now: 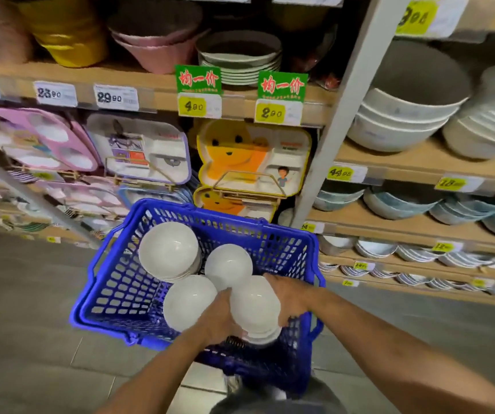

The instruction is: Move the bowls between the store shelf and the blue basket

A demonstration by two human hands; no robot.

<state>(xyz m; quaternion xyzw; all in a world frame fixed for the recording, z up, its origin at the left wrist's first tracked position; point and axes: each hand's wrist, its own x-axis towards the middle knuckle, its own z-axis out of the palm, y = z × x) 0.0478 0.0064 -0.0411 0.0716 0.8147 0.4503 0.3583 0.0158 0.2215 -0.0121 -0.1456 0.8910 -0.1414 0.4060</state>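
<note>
Closest to the camera, both hands are down in the near right corner of the blue basket (115,282), wrapped around a stack of white bowls (255,306). The left hand (219,318) cups the stack's left side with fingers curled onto it, and the right hand (285,297) has the right side, fingers spread wide over the rim and down the wall. You can see at least a couple of rims nested under the top bowl, so it's a stack and not a single one. Can't tell if it's resting on the basket floor or lifted a bit.

Rest of the basket: three more white ones in there, all mouth up. One bowl (189,303) sits just left of the held stack, touching the left hand. Another bowl (228,265) is in the middle, right behind the hands. A bigger stack (168,249) is at the far left, with several rims showing under it. The left part of the basket floor is bare mesh.

Past the basket, the store shelf (419,165) on the right carries stacks of large white bowls (401,121) up top, blue-patterned bowls (401,203) a level down, and small bowls lower still. To the left are divided kids' trays (138,147) standing upright, including a yellow bear one (249,156), with yellow price tags (270,113) on the shelf edge above.
</note>
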